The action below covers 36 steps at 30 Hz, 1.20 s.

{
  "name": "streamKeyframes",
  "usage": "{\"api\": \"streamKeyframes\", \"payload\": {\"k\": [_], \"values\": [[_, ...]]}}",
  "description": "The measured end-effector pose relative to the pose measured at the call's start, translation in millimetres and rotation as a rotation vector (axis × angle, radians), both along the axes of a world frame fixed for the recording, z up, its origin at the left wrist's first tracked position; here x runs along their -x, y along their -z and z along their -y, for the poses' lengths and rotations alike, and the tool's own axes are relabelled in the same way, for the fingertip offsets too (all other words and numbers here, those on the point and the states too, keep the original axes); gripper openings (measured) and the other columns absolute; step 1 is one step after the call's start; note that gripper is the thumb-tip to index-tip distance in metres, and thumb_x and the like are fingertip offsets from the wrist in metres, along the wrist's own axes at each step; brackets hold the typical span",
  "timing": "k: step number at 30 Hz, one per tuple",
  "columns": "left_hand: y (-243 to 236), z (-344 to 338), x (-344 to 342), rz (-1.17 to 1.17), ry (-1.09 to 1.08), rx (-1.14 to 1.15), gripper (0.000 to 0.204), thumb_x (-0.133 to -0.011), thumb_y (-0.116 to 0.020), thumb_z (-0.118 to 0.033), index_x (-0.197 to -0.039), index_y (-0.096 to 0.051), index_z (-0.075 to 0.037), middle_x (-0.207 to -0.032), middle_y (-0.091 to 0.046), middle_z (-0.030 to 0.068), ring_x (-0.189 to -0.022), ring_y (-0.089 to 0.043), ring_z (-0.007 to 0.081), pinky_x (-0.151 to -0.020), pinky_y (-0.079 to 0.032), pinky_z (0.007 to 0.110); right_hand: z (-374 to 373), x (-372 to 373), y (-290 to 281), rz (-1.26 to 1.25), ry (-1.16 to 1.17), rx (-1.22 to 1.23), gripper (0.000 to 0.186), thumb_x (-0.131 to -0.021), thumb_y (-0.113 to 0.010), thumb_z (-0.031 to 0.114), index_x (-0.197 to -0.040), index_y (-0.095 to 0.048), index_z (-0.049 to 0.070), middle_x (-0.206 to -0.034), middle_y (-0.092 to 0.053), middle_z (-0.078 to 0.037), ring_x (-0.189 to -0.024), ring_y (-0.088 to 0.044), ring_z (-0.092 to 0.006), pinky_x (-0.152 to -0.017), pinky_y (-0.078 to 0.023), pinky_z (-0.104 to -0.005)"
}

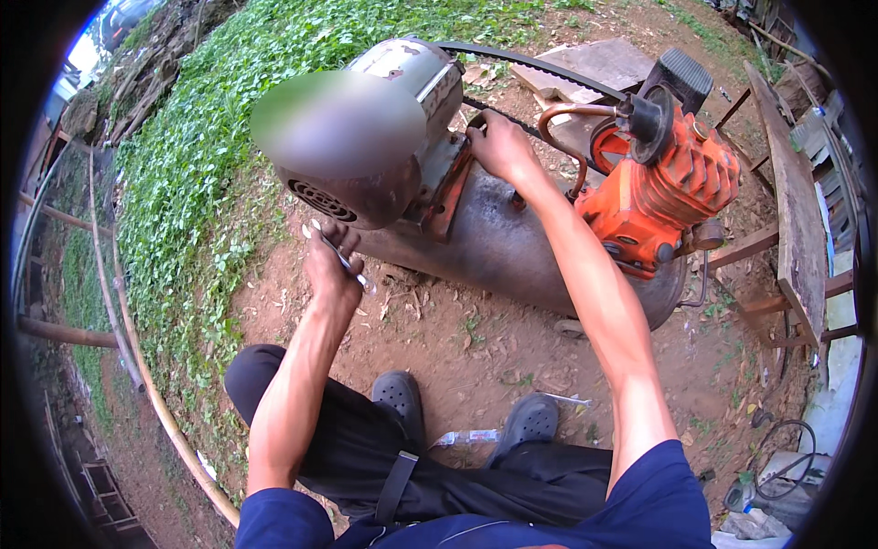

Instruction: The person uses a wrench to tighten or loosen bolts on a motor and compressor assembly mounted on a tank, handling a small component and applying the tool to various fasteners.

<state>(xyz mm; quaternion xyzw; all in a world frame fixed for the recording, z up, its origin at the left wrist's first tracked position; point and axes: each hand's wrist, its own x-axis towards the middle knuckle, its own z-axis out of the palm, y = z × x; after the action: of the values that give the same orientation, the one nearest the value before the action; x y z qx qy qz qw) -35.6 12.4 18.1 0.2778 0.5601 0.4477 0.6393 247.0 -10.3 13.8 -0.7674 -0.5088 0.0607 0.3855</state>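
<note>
My left hand (333, 263) is closed around a silver wrench (368, 282), below the round vented end of a grey electric motor (402, 69). Both ends of the wrench stick out of the fist. My right hand (501, 146) reaches to the motor's near side, its fingers curled at the edge of the rusty red mounting bracket (448, 197). Whatever those fingertips pinch is hidden. A black toothed belt (530, 64) runs from the motor toward the orange compressor pump (654, 197). Motor and pump both sit on a brown metal tank (494, 242).
A bent copper pipe (549, 119) rises beside my right forearm. On the dirt near my shoes lie a clear plastic wrapper or bottle (466, 437) and a thin metal tool (569, 399). A wooden board (788, 201) stands at right; bamboo poles (151, 384) run along the left.
</note>
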Motion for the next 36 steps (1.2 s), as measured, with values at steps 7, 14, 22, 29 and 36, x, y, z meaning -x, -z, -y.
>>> {"api": "streamKeyframes", "payload": {"k": [7, 14, 22, 29, 36], "values": [[10, 83, 18, 0.031, 0.436, 0.084, 0.039, -0.103, -0.04, -0.049, -0.089, -0.05, -0.014, -0.066, -0.045, -0.0032, -0.051, -0.036, 0.0094, -0.047, -0.028, 0.025, 89, 75, -21, -0.033, -0.401, -0.008, 0.028, -0.089, -0.064, 0.025, -0.102, -0.068, 0.0, -0.096, -0.068, -0.024, -0.096, -0.066, -0.0403, -0.084, -0.053, -0.0439], [1, 95, 11, 0.204, 0.458, 0.177, 0.046, -0.105, -0.033, -0.043, -0.085, -0.054, -0.008, -0.08, -0.056, 0.0037, -0.051, -0.041, 0.0101, -0.042, -0.033, 0.024, 134, 124, -1, -0.376, -0.416, -0.054, 0.02, -0.087, -0.067, 0.01, -0.104, -0.067, -0.001, -0.097, -0.07, -0.017, -0.09, -0.069, -0.0297, -0.081, -0.053, -0.0381], [-11, 88, 10, 0.233, 0.685, 0.378, 0.026, -0.103, -0.041, -0.033, -0.103, -0.053, -0.01, -0.091, -0.057, 0.0034, -0.048, -0.036, 0.0037, -0.034, -0.022, 0.017, 137, 140, 0, -0.426, -0.375, -0.14, 0.018, -0.083, -0.072, 0.01, -0.099, -0.071, 0.003, -0.091, -0.067, -0.012, -0.092, -0.064, -0.0271, -0.083, -0.05, -0.0387], [0, 94, 6, 0.279, 0.636, 0.237, 0.025, -0.105, -0.041, -0.031, -0.102, -0.051, -0.008, -0.086, -0.051, 0.0009, -0.052, -0.039, 0.0053, -0.037, -0.025, 0.019, 142, 146, 7, -0.441, -0.253, -0.215, 0.025, -0.084, -0.074, 0.018, -0.102, -0.07, 0.0, -0.09, -0.064, -0.011, -0.086, -0.064, -0.0265, -0.077, -0.05, -0.0363], [-25, 90, -12, 0.215, 0.344, 0.0, 0.033, -0.105, -0.042, -0.039, -0.099, -0.046, -0.007, -0.085, -0.051, 0.0028, -0.056, -0.04, 0.0067, -0.043, -0.033, 0.02, 166, 186, 1, -0.916, -0.415, 0.19, 0.042, -0.098, -0.059, 0.037, -0.099, -0.058, -0.005, -0.083, -0.068, -0.014, -0.075, -0.067, -0.0232, -0.07, -0.053, -0.0386]]}}
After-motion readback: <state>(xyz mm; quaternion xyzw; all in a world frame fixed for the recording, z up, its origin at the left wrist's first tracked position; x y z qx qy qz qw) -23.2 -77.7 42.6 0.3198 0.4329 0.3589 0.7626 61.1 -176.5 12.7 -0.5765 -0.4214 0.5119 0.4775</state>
